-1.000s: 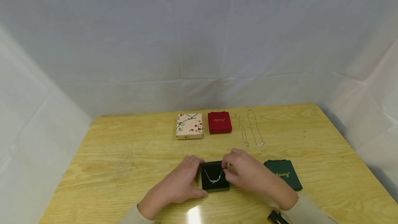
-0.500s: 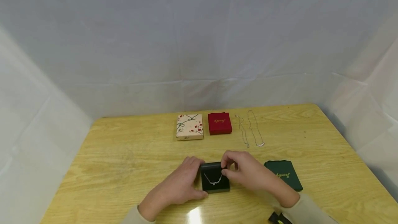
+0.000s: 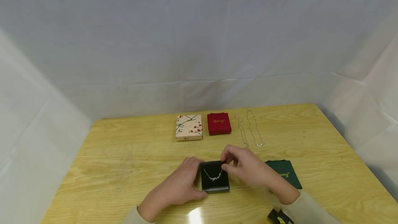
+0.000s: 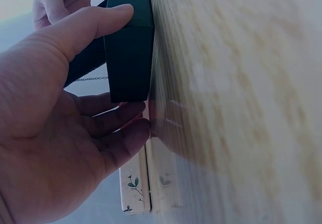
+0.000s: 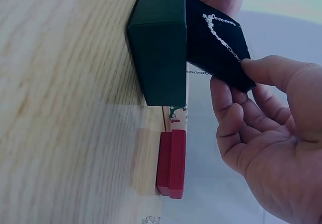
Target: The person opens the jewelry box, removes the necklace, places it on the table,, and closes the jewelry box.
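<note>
A dark green jewelry box base (image 3: 214, 190) stands on the table between my hands. My left hand (image 3: 181, 184) holds it from the left, thumb at the near corner and fingers at the far one. A black insert pad (image 5: 201, 40) tilts up out of the box, its far edge raised. My right hand (image 3: 245, 167) pinches the pad's far right corner between thumb and fingers. Across the pad's face hangs a silver necklace (image 3: 214, 178); a stretch of its chain (image 5: 198, 72) shows beneath the pad in the right wrist view.
The box's green lid (image 3: 287, 174) lies to the right, partly behind my right forearm. Farther back are a floral box (image 3: 189, 128), a red jewelry box (image 3: 219, 123) and two loose silver necklaces (image 3: 259, 144). A black object (image 3: 280, 217) sits by my right sleeve.
The pad's far edge has risen, tilting it toward me, and my right hand has moved slightly up and away with it. My left hand has stayed on the box.
</note>
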Demonstrator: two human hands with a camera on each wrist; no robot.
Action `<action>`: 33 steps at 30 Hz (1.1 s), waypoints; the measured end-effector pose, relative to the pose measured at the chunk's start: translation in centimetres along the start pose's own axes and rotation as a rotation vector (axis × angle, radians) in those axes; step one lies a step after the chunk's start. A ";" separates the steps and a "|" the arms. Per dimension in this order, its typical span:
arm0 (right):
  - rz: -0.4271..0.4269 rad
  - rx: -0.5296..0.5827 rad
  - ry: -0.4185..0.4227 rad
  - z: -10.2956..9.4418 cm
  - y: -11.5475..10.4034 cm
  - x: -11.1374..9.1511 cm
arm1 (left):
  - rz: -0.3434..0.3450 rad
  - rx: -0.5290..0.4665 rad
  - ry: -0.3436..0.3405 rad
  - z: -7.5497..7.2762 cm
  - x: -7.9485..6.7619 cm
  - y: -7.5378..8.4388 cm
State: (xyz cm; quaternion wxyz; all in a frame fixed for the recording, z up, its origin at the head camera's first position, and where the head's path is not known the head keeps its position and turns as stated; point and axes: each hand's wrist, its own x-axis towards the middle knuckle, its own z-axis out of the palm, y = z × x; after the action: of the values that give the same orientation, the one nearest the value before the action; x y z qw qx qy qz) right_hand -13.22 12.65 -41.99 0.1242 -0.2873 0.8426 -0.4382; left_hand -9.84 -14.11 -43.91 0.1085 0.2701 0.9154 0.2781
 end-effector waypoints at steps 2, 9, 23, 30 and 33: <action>-0.003 0.009 0.006 -0.1 0.0 0.1 | 0.001 0.003 0.001 0.0 0.0 0.0; -0.004 0.049 0.025 -0.3 0.0 0.3 | 0.000 0.013 0.013 0.0 -0.1 -0.1; 0.020 0.160 0.037 -0.8 0.3 0.5 | -0.105 -0.330 0.097 -1.5 -0.2 0.0; 0.040 0.229 0.038 -0.9 0.3 0.5 | -0.142 -0.538 0.062 -1.9 0.0 0.4; 0.048 0.251 0.043 -0.9 0.3 0.6 | -0.137 -0.584 0.049 -1.9 0.0 0.4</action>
State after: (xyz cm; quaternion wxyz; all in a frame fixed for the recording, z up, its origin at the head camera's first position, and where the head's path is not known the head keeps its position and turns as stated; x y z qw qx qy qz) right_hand -14.18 13.02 -41.68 0.1517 -0.2397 0.7903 -0.5431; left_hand -10.30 -14.66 -42.14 0.1777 0.1582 0.8153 0.5279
